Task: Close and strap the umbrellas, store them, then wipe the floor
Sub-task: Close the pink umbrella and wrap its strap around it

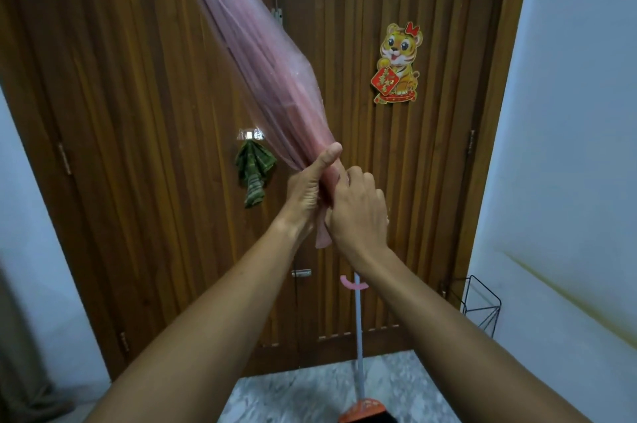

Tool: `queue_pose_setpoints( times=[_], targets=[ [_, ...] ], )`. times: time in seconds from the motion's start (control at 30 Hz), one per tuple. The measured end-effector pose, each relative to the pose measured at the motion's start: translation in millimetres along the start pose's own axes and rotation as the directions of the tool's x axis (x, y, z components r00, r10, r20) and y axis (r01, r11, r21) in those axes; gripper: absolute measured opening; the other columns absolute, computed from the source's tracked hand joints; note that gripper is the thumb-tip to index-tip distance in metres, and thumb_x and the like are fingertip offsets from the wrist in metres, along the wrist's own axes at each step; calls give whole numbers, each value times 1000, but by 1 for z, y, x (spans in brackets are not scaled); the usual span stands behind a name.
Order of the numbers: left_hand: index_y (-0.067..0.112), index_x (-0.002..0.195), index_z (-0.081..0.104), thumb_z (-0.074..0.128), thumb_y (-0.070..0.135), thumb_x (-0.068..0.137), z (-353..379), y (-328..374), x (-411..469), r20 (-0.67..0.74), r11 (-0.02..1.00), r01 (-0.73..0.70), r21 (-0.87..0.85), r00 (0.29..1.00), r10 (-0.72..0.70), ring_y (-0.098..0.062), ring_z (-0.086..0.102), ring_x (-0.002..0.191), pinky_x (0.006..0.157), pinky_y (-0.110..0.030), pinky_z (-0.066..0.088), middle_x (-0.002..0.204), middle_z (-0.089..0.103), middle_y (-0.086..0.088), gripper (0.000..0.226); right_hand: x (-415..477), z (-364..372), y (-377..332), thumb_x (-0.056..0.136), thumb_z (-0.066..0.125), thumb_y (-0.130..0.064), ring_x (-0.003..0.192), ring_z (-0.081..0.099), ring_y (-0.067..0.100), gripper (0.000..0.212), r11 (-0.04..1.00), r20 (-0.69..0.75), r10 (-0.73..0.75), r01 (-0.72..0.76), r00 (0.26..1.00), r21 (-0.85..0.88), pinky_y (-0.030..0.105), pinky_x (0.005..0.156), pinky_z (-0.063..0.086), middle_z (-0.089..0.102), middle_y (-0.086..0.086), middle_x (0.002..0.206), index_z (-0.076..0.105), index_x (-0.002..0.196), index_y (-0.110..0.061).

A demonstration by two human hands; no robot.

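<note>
Both hands grip the folded pink umbrella (pixel 255 53).
The left hand (pixel 306 188) wraps its gathered canopy, thumb up; the right hand (pixel 358 212) curls around the fabric just below.

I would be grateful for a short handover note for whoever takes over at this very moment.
Left hand grips the gathered canopy of the pink umbrella, which points up and left in front of the door.
Right hand pinches the fabric beside it, apparently at the strap.
The black wire rack stands by the right wall. A long-handled cleaning tool leans on the door, where a green cloth hangs.
Done: umbrella closed.
Left: fasten the strap, store it, wipe the floor. No other umbrella is in view.
</note>
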State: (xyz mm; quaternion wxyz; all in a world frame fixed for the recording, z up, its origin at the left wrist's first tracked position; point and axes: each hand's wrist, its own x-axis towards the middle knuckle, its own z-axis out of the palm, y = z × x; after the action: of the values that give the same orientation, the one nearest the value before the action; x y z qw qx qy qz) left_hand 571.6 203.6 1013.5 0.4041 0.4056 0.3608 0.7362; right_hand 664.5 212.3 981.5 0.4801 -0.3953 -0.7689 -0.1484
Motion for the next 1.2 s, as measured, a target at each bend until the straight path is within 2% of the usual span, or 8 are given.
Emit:
queue_pose_setpoints(
  times=[0.33,0.47,0.57,0.67,0.77,0.87,1.03,1.2],
  targets=[
    [0,104,61,58,18,76,-22,17,-10,23,969,38,-243,999,-33,-29,66,94,94,-50,54,91,69,-13,35,2,-5,44,54,75,-79,144,26,22,127,904,418,22,-197,908,380,51,114,30,25,-1,160,9,156,-44],
    [-1,128,53,61,22,78,-19,13,-13,31,954,6,-298,1000,4,-36,61,115,95,-51,53,118,66,-21,55,9,0,48,73,83,-47,107,67,17,82,912,405,-23,-147,914,383,39,86,60,65,-2,123,41,141,-29],
    [12,129,58,57,55,83,-27,16,-19,34,959,103,265,993,-116,-37,62,116,93,-51,49,120,68,-14,63,15,-1,66,81,79,-28,82,68,18,42,987,164,-28,1,986,161,37,74,58,71,-2,96,59,118,-21],
    [15,112,66,55,69,86,-32,25,-35,23,543,226,809,911,-413,-19,73,85,79,-37,55,100,74,-6,61,30,-9,92,81,78,-20,82,65,22,31,983,69,-158,164,985,-85,35,79,45,71,0,91,63,108,-20],
    [22,91,71,77,46,79,-20,32,-40,199,157,-211,965,976,89,0,63,62,63,-24,54,74,69,10,28,45,-10,106,77,83,-31,82,64,24,39,872,106,-370,385,923,-304,38,79,44,69,3,91,61,107,-21],
    [31,127,52,78,70,56,-18,35,-29,303,-274,-235,933,922,241,-17,55,110,97,-40,48,119,59,3,86,53,-9,103,75,83,-26,83,61,26,49,697,186,-580,601,793,-391,41,77,45,66,6,96,52,113,-20],
    [26,141,41,89,58,50,-39,3,-20,148,215,-77,974,928,-342,-22,57,117,101,-48,50,134,54,-2,108,56,-10,87,72,78,-15,89,60,29,58,637,193,-682,703,706,-316,43,81,49,62,11,106,40,116,-20],
    [25,107,60,77,34,67,-35,-25,-33,46,103,-46,994,999,6,-17,65,77,68,-36,57,88,66,5,44,53,-14,83,72,72,-54,119,41,27,72,743,523,-495,650,694,-159,44,102,38,43,6,130,34,128,-28]
  ],
)
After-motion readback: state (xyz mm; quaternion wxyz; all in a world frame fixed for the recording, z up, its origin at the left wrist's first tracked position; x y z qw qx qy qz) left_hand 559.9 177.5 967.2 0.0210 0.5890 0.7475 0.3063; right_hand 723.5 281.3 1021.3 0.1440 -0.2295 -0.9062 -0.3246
